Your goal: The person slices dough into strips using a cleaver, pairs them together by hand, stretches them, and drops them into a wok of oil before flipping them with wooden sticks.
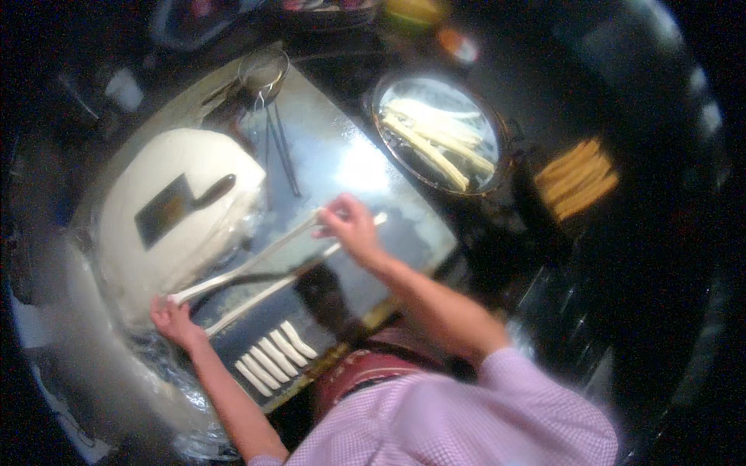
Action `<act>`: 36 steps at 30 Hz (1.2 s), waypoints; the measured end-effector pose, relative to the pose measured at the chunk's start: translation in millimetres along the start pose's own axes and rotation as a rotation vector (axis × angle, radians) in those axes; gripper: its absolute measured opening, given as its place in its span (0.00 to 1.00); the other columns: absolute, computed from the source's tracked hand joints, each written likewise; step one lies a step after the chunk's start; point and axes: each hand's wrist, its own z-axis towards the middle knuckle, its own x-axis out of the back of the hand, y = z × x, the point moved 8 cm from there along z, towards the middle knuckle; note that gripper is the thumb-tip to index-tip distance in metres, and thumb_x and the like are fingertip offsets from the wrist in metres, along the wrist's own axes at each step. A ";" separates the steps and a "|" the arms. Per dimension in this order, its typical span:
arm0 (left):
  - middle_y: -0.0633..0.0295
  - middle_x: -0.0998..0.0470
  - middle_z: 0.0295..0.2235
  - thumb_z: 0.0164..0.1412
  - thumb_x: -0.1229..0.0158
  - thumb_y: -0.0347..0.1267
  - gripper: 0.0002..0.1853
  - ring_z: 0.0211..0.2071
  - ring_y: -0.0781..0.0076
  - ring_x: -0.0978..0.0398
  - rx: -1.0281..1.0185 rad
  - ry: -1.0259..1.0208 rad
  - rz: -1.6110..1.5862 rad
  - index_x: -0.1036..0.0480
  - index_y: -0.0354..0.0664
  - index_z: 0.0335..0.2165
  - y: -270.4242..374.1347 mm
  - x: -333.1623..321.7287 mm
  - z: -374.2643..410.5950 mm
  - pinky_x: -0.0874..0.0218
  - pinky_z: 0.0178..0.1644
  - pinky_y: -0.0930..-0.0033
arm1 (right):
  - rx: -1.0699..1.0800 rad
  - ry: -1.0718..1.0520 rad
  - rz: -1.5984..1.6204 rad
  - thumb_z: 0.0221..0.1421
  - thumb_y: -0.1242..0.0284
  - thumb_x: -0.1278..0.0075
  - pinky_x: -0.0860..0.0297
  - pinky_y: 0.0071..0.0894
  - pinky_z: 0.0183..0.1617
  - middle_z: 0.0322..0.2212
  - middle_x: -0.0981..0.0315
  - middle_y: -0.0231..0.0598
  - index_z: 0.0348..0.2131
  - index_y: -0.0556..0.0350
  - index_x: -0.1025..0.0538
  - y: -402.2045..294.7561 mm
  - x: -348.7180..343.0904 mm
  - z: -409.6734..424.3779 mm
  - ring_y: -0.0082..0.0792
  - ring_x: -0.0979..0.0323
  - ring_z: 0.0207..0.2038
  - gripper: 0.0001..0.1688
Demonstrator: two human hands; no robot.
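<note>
A long thin strip of dough is stretched between my two hands, slanting above the metal worktop. My left hand pinches its lower left end beside the dough slab. At the upper right end, my right hand grips it between thumb and fingers. A second long strip lies on the worktop beneath, running under my right wrist. Several short dough pieces rest side by side close to the worktop's front edge. On the large white dough slab lies a dough scraper with a dark handle.
Right of the worktop stands a round pan of shiny liquid with several pale dough sticks in it. Browned fried sticks are piled farther right. A wire strainer and long thin tongs or sticks lie at the back. Clear plastic film is bunched at the left.
</note>
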 end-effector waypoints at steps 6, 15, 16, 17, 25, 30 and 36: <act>0.48 0.32 0.55 0.63 0.43 0.24 0.30 0.50 0.55 0.28 0.148 -0.122 -0.300 0.42 0.31 0.61 12.1 14.7 24.5 0.32 0.51 0.52 | -0.152 0.257 -0.223 0.62 0.77 0.47 0.19 0.31 0.34 0.32 0.29 0.38 0.33 0.58 0.30 -37.6 161.0 16.4 0.36 0.21 0.31 0.06; 0.44 0.30 0.50 0.63 0.46 0.20 0.15 0.44 0.48 0.23 0.274 -0.043 -0.219 0.36 0.35 0.48 -75.0 41.4 75.7 0.24 0.45 0.46 | 0.106 0.677 -0.261 0.64 0.77 0.50 0.22 0.26 0.27 0.27 0.31 0.36 0.31 0.59 0.34 -3.7 387.4 43.4 0.26 0.27 0.25 0.09; 0.44 0.30 0.47 0.63 0.47 0.21 0.16 0.45 0.44 0.24 0.197 0.136 0.027 0.37 0.35 0.49 -91.6 10.1 37.0 0.24 0.43 0.40 | 0.047 0.543 -0.447 0.63 0.78 0.50 0.21 0.30 0.27 0.29 0.30 0.38 0.31 0.60 0.33 6.7 370.1 40.2 0.29 0.25 0.26 0.07; 0.45 0.30 0.46 0.63 0.46 0.22 0.18 0.45 0.40 0.24 0.124 0.211 0.170 0.38 0.35 0.50 -85.1 2.5 18.6 0.26 0.47 0.36 | -0.096 0.224 -0.423 0.64 0.77 0.51 0.19 0.33 0.31 0.32 0.29 0.41 0.31 0.60 0.32 26.0 342.5 45.0 0.32 0.22 0.30 0.07; 0.53 0.30 0.53 0.65 0.44 0.29 0.22 0.52 0.56 0.27 -0.054 -0.180 0.120 0.36 0.37 0.55 73.7 -121.5 6.7 0.31 0.54 0.47 | -0.191 0.257 0.077 0.64 0.75 0.48 0.18 0.39 0.39 0.37 0.26 0.43 0.36 0.58 0.31 -40.7 346.8 48.4 0.35 0.22 0.39 0.07; 0.52 0.27 0.48 0.68 0.52 0.26 0.20 0.44 0.54 0.22 -0.262 -0.401 0.279 0.37 0.35 0.57 162.4 -333.6 -62.8 0.28 0.52 0.56 | -0.130 0.328 0.286 0.63 0.76 0.47 0.18 0.38 0.40 0.35 0.24 0.46 0.36 0.58 0.30 -61.6 425.2 72.7 0.36 0.21 0.37 0.06; 0.55 0.28 0.50 0.68 0.50 0.28 0.17 0.46 0.61 0.25 -0.080 -0.610 0.120 0.34 0.38 0.54 79.5 -570.1 -83.8 0.29 0.45 0.55 | -0.148 0.546 0.209 0.63 0.80 0.49 0.17 0.36 0.41 0.35 0.26 0.46 0.35 0.62 0.31 -66.3 595.4 114.2 0.38 0.21 0.39 0.05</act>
